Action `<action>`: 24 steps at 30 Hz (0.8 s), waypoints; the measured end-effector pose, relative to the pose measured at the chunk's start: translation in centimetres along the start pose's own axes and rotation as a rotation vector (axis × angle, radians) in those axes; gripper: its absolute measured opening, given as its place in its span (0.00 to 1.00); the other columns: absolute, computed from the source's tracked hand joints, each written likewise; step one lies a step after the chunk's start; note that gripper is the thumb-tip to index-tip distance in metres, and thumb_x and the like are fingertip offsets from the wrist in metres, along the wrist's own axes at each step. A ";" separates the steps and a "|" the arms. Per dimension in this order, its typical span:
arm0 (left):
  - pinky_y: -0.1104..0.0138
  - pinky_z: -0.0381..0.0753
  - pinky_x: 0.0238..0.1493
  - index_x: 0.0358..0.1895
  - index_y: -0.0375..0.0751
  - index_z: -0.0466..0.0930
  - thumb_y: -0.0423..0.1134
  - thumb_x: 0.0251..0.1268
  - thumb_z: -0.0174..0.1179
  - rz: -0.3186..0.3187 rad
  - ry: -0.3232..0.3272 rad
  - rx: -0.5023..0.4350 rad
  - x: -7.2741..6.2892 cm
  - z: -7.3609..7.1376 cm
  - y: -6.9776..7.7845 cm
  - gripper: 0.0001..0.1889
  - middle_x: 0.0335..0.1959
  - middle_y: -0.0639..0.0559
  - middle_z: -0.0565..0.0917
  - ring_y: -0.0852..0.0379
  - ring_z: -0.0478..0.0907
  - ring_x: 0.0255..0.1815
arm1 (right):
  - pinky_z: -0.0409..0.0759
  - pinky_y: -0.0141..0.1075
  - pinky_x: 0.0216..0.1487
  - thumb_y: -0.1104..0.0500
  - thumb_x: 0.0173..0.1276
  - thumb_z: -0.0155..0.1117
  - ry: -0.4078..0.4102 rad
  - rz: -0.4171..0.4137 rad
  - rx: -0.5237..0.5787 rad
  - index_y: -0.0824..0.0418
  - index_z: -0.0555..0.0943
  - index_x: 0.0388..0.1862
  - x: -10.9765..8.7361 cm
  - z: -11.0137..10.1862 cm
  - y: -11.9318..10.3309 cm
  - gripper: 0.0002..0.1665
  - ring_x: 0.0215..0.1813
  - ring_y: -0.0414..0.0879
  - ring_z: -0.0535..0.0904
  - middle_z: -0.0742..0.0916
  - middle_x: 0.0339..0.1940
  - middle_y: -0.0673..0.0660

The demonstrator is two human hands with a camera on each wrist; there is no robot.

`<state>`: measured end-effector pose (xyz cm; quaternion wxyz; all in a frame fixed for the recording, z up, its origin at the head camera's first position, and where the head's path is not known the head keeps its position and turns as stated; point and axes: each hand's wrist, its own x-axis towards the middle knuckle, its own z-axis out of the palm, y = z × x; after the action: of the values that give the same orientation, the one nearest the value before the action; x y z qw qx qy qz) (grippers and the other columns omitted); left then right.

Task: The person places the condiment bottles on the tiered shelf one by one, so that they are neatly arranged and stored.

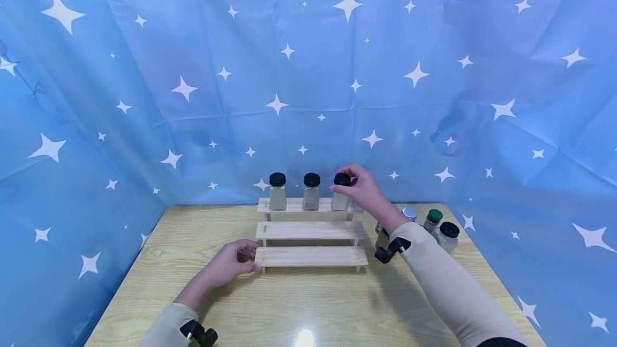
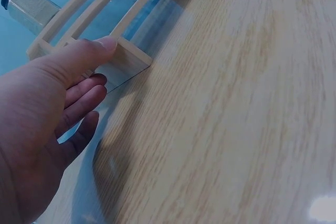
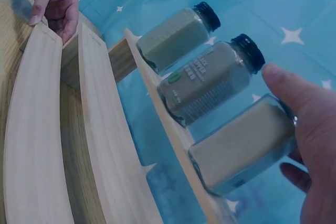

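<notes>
A three-tier wooden rack (image 1: 310, 230) stands on the table, its steps rising toward the back. Three glass spice jars with black lids line its top tier: a left jar (image 1: 277, 191) with pale green contents, a middle jar (image 3: 207, 80) with greyish contents and a printed label, and a right jar (image 3: 244, 145) with pale contents. My right hand (image 1: 362, 189) grips the right jar around its lid from the right; the jar's base is at the tier. At the lowest tier's left end, my left hand (image 1: 235, 263) holds the rack, thumb (image 2: 107, 44) on its edge.
Right of the rack, several more jars stand on the table, among them a green-lidded jar (image 1: 433, 219) and a black-lidded jar (image 1: 448, 236). My right forearm partly hides this group. A blue star-patterned curtain (image 1: 308, 95) hangs behind and on both sides of the wooden table (image 1: 289, 304).
</notes>
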<state>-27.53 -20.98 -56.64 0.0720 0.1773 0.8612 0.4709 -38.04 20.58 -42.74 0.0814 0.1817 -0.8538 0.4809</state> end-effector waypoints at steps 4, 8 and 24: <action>0.54 0.83 0.60 0.68 0.38 0.83 0.42 0.64 0.82 0.008 0.000 -0.004 0.0 0.0 -0.1 0.31 0.51 0.54 0.89 0.53 0.84 0.53 | 0.83 0.51 0.60 0.50 0.71 0.84 -0.011 -0.016 -0.004 0.57 0.82 0.70 -0.2 -0.3 -0.3 0.34 0.60 0.55 0.81 0.83 0.65 0.57; 0.54 0.83 0.60 0.68 0.38 0.83 0.42 0.64 0.82 0.013 -0.002 -0.004 0.0 0.0 -0.1 0.31 0.51 0.53 0.89 0.53 0.84 0.53 | 0.79 0.55 0.65 0.49 0.72 0.83 -0.009 -0.023 0.014 0.56 0.80 0.72 -0.8 -0.9 -0.5 0.35 0.65 0.56 0.78 0.82 0.67 0.57; 0.59 0.84 0.58 0.66 0.38 0.84 0.42 0.66 0.81 0.012 -0.001 0.023 -0.1 0.0 0.3 0.28 0.51 0.55 0.89 0.53 0.85 0.53 | 0.77 0.59 0.69 0.55 0.74 0.81 -0.019 -0.037 -0.022 0.62 0.77 0.73 -3.9 -4.9 0.2 0.34 0.67 0.61 0.79 0.82 0.67 0.62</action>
<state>-27.36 -20.86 -56.35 0.0677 0.1838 0.8653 0.4614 -34.65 25.75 -41.53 0.0839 0.2011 -0.8564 0.4681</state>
